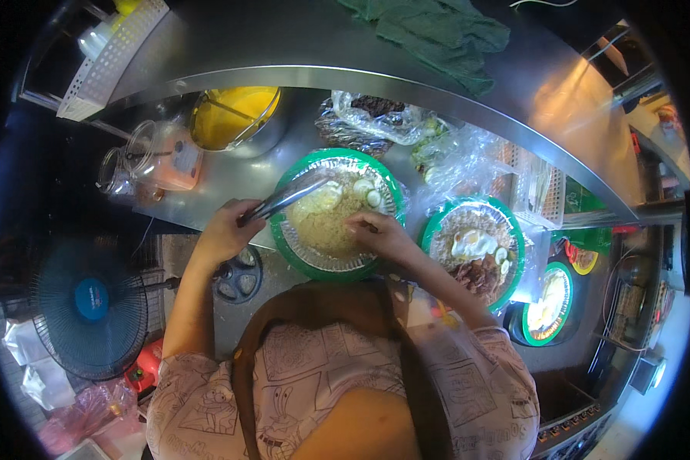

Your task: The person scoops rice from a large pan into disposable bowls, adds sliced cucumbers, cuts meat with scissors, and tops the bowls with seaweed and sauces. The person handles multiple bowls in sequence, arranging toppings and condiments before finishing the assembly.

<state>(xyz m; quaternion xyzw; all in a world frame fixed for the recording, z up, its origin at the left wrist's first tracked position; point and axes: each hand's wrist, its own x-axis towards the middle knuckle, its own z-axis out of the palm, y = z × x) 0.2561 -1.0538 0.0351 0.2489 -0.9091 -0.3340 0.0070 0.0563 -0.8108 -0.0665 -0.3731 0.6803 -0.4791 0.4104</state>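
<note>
My left hand (234, 230) is closed round metal tongs (291, 193), whose tips reach over a green-rimmed plate (286, 247) lined with clear plastic. On that plate lie a mound of rice (326, 226), round cucumber slices (368, 192) and a pale, egg-like piece (327, 196) beside the tongs' tips. Over the rice's right side is my right hand (379, 234), its fingers bent together; what they hold, if anything, is hidden. To the right, a second green-rimmed plate (516, 257) bears rice, a fried egg (474, 244), cucumber slices and brown shredded meat (475, 277).
A pot of yellow liquid (238, 115) and clear jars (172, 157) stand at the back left. Plastic-wrapped food (360, 123) lies behind the plate. A steel shelf (307, 77) crosses above. A fan (92, 299) is at left, a third plate (550, 305) at right.
</note>
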